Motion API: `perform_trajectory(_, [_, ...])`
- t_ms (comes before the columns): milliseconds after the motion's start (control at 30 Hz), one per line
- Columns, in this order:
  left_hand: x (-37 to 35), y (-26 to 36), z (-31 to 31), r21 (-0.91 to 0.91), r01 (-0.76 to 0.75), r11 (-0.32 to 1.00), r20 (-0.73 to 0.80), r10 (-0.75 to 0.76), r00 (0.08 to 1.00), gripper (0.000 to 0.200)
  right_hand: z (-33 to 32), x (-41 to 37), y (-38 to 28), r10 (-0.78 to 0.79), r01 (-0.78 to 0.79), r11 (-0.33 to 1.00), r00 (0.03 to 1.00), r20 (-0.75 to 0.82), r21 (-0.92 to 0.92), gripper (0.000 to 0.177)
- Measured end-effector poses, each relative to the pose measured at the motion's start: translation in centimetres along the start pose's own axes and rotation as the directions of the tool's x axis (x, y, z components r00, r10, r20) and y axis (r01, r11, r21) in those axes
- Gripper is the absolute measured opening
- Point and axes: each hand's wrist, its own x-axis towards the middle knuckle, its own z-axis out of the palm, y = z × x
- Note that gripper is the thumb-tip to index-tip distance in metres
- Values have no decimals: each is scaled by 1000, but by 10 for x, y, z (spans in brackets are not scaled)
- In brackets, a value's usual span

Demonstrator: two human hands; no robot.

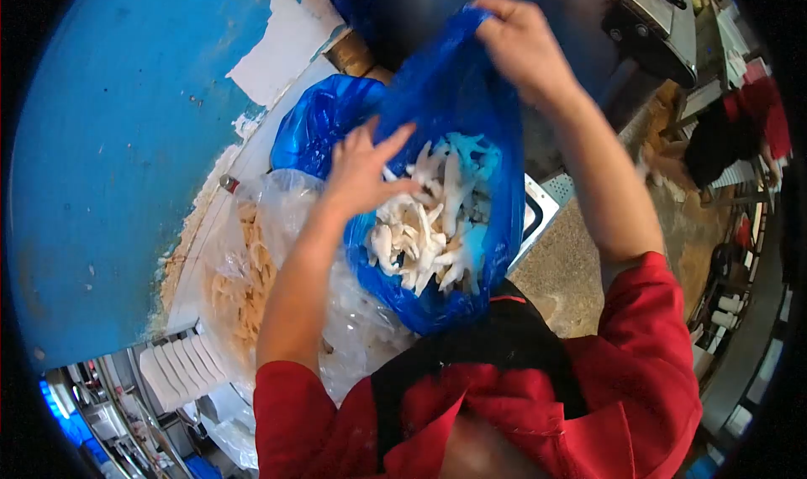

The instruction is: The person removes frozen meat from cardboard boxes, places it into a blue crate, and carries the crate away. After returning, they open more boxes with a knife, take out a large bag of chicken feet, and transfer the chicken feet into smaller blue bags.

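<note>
A blue plastic bag (500,227) is spread open in front of me, full of pale chicken feet (412,235). My right hand (525,46) has its fingers closed on the bag's far upper edge and holds it raised. Over the left side of the bag's mouth is my left hand (361,168), its fingers spread apart, close to the chicken feet. Some of the feet at the right look blue through the plastic or in its tint.
Clear plastic bags (294,193) lie to the left, one with yellowish pieces (239,286) in it. A blue wall (118,168) with peeling paint is beyond them. White stacked containers (181,370) stand at lower left. Another person in red (756,113) is at far right.
</note>
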Motion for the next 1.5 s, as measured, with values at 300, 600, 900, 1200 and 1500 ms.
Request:
perform_trajectory(300, [-44, -45, -51, 10, 128, 992, -28, -128, 991, 62, -21, 0, -34, -149, 520, 551, 831, 536, -653, 19])
perform_trajectory(600, [-210, -47, -87, -452, 161, 877, -591, -430, 682, 19, 64, -42, -94, -117, 485, 631, 831, 543, -605, 40])
perform_trajectory(900, [-392, -123, 23, -448, 710, 544, -145, -827, 543, 22, 337, -185, -77, 97, 503, 840, 226, 969, -201, 20])
perform_trajectory(1200, [-369, -231, -2, -308, 583, 752, -547, -642, 538, 41, 401, -277, 11, 417, 653, 699, -43, 908, -290, 83])
perform_trajectory(1500, [-344, -271, -23, 37, 739, 673, 117, -738, 665, 53, 434, -252, 63, 511, 698, 579, 92, 855, -421, 86])
